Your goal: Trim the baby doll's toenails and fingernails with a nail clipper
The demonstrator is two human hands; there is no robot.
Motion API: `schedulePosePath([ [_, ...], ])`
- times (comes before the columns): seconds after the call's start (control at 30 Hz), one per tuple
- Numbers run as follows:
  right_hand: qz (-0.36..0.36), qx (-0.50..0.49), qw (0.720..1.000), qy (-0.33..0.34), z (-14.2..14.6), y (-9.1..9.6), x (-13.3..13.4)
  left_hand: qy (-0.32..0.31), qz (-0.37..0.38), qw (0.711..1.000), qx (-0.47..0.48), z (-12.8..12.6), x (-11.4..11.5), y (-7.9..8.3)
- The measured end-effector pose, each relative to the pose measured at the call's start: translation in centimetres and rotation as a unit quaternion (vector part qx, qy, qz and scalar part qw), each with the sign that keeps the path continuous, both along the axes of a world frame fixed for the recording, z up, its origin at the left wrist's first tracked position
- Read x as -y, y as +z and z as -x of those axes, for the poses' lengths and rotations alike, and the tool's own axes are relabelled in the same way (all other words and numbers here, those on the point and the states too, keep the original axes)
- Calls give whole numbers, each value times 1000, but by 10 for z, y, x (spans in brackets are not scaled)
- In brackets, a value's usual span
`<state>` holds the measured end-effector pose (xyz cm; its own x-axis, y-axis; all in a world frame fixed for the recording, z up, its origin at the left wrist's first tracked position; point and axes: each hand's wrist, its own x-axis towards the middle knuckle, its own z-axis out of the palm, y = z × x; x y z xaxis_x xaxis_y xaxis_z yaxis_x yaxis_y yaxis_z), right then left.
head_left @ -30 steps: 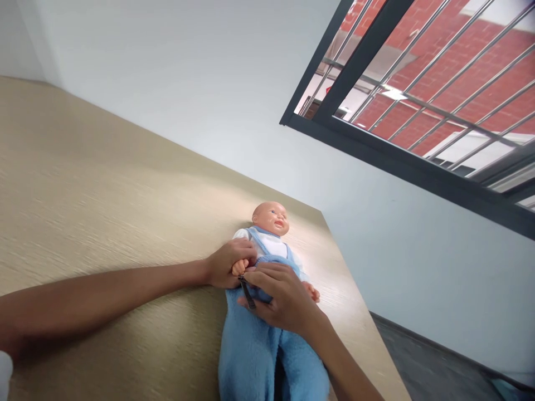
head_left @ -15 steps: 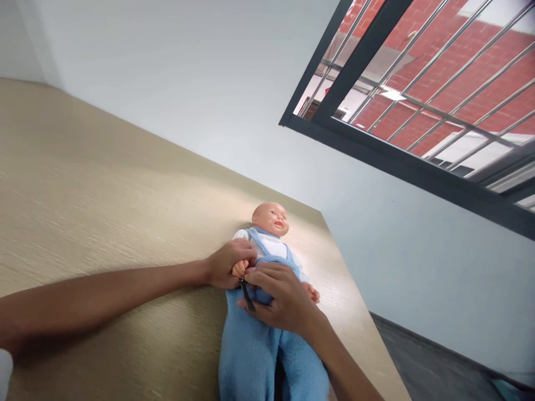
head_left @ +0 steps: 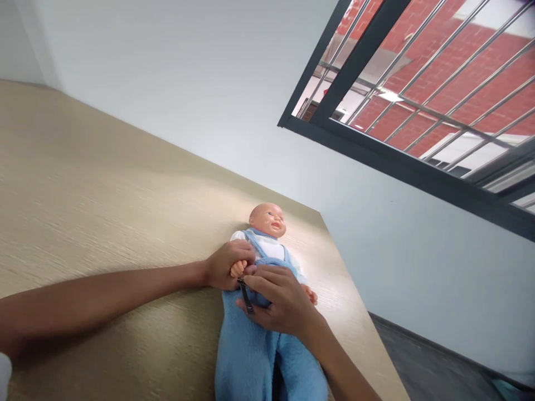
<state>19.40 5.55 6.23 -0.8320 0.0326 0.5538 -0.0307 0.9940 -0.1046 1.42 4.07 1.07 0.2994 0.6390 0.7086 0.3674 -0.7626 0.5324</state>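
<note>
Between both hands [head_left: 267, 287], doll [head_left: 263, 312] lies face-up.

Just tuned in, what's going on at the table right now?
A baby doll in a blue fleece outfit lies on its back on the wooden table. The person's left hand holds the doll's small hand, while the right hand holds a small dark metal tool, seemingly a nail clipper, with its tip at the doll's fingers. A barred window is in the wall beyond.
</note>
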Motion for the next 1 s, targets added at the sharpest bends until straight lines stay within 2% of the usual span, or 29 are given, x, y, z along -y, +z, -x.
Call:
schedulePosePath([
  [0.17, -8, 27, 1000, 12, 1, 2, 0, 15, 14, 1000, 21, 0, 2, 1],
  [0.3, -31, -16, 999, 1, 0, 1, 2, 30, 41, 998, 47, -2, 4, 4],
  [0.4, -50, -27, 998, -3, 0, 1, 2, 25, 51, 997, 61, -3, 5, 4],
  [0.6, -73, 21, 997, 8, 1, 4, 2, 16, 60, 995, 71, -2, 4, 2],
  [0.83, -152, 21, 988, -6, 1, 6, 3, 19, 72, 995, 73, -4, 3, 6],
  [1.0, -159, 12, 987, -8, 1, 5, 4, 17, 74, 995, 71, -3, 3, 7],
])
